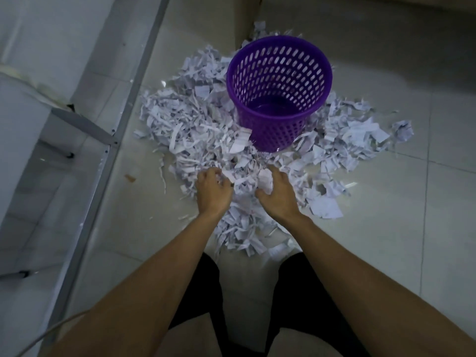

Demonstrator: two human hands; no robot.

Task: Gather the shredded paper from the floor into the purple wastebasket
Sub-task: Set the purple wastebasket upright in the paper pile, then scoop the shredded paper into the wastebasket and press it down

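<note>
Nearest: dark-clad knees over pale tiled floor (386, 240), both forearms reaching forward and down.

Left hand (212, 189) set into near edge of shredded paper (185, 124), fingers curled round a clump of strips. Right hand (277, 194) just beside it, fingers bent over a crumpled white wad, thumb tucked under; a bunch of scraps pressed between the two hands.

Paper judged very light, limp, loose: strips and torn pieces not bound together, likely to spill from a pinch. Best taken by scooping from both sides and under, palms closing on a compressed double handful rather than picking single strips. No breakage risk; drifting and dropped bits the main loss.

Beyond: heap spread around and touching base of purple wastebasket (279, 91), upright, perforated wall, bottom bare, nothing visibly inside. Metal frame rail (123, 117) along left.
</note>
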